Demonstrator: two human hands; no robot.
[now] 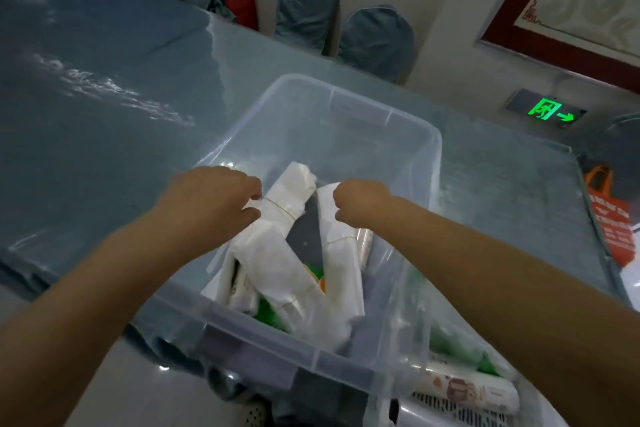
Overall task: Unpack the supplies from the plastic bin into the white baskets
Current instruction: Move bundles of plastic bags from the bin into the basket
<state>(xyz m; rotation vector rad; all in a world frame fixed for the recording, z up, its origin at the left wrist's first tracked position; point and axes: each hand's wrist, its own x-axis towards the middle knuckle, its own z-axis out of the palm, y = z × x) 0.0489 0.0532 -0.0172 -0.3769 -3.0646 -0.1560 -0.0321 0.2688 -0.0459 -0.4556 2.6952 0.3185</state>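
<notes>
A clear plastic bin [415,163] stands on the table's near corner. Inside lie two white bundles tied with rubber bands, over green and orange packets. My left hand [214,198] grips the left white bundle [273,243] near its upper end. My right hand [360,201] grips the top of the right white bundle [341,253]. Both bundles lean together in a V shape. A white basket [460,414] shows at the bottom right below the bin, with a printed roll [467,388] and green packets in it.
The table [104,121] wears a blue-grey cloth under clear plastic. Covered chairs [377,38] stand against the far wall. An orange bag [613,218] hangs at the right edge. A green exit sign [547,111] glows low on the wall.
</notes>
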